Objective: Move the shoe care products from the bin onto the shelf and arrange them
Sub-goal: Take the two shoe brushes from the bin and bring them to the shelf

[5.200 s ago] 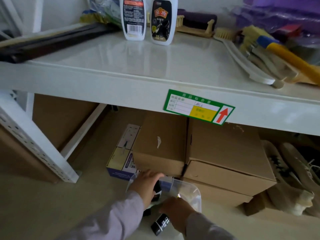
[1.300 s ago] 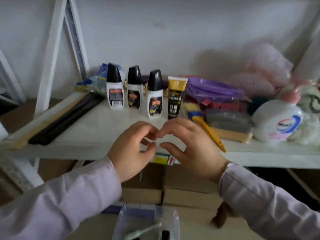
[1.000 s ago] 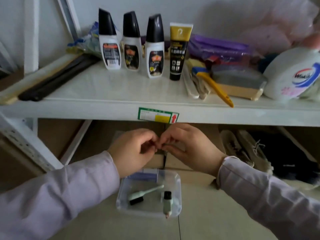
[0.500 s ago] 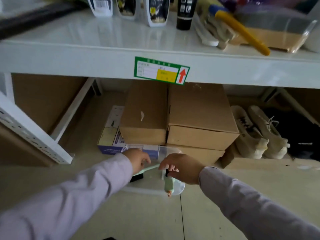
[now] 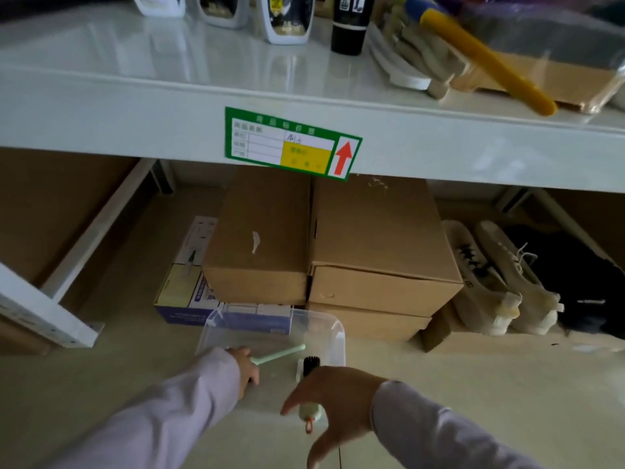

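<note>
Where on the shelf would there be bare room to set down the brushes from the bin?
The shelf is bare along its front and left, ahead of the white bottles and black tube. The right is crowded with brushes around the yellow handle.

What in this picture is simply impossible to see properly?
- Polish bottles on the shelf, head view: tops cut off by the upper edge.
- Left hand: its fingers are hidden behind the sleeve and palm, so the grip on the green brush is unclear.
- Item under the right hand: mostly covered.
- Shelf label: writing too blurred to read.
</note>
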A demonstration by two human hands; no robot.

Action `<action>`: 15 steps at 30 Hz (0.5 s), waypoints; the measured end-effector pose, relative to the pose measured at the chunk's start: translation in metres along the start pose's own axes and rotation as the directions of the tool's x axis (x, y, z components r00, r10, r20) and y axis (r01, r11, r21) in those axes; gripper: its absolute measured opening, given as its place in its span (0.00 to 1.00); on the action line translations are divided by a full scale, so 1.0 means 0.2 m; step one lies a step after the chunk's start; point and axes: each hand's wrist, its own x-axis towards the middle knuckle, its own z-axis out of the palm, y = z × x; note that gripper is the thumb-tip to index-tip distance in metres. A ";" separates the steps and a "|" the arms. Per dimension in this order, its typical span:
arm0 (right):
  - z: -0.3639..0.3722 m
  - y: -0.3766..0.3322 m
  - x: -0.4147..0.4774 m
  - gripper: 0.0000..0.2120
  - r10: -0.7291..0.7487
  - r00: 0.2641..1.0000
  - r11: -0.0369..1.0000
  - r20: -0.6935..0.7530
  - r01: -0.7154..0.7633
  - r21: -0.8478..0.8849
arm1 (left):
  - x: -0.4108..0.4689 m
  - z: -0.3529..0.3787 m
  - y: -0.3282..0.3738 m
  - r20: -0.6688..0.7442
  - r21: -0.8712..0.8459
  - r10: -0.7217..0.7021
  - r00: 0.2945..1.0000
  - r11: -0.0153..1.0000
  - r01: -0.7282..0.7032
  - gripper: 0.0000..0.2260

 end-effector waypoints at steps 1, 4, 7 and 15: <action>0.01 0.01 0.00 0.26 -0.006 1.000 1.000 -0.019 0.006 -0.008 | 0.01 0.00 0.01 -0.011 -0.023 -0.008 1.000 1.000 0.008 0.19; 0.01 0.02 0.02 0.18 -0.014 0.994 1.000 -0.106 0.013 -0.009 | 0.02 -0.02 0.03 0.003 -0.054 -0.037 0.999 0.998 0.037 0.15; -0.02 0.03 0.02 0.11 0.043 0.987 0.998 -0.152 -0.034 0.061 | 0.02 -0.02 0.02 -0.008 0.029 0.057 0.998 0.998 -0.056 0.22; -0.07 0.07 0.04 0.13 0.178 0.943 0.984 -0.281 -0.173 0.046 | -0.09 -0.12 -0.01 -0.155 -0.134 0.150 0.976 0.976 -0.172 0.28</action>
